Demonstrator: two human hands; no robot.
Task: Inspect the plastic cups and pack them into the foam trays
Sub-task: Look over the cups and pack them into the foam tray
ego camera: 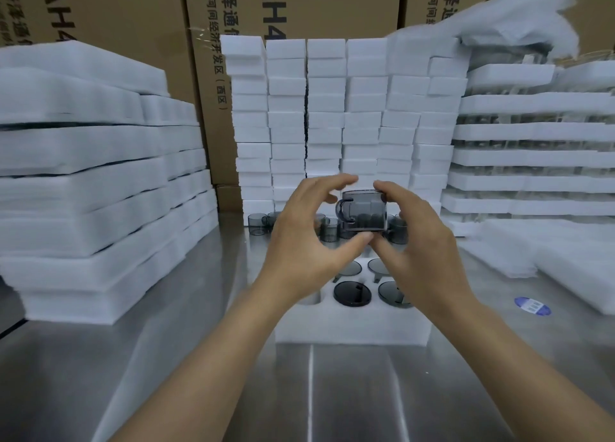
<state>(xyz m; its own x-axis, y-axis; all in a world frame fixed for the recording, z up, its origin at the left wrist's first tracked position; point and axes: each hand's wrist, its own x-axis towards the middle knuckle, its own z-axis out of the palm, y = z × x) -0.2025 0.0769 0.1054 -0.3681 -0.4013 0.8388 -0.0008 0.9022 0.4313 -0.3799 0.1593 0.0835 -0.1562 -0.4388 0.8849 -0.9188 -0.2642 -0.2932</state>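
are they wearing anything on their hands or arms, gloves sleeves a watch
No. The left hand and right hand are bare, with no gloves, and no rings show. The left forearm and right forearm are also uncovered as far as the picture's bottom edge: no sleeves, watch or wristband in view.

Cool even light, glare on steel table (pixel 100 375) — edges bowed, softly blurred.

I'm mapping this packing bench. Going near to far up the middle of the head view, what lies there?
Steel table, foam tray with packed cups, loose cups, wall of foam blocks, cardboard boxes. The held cup, raised in the left hand and right hand, is left out.
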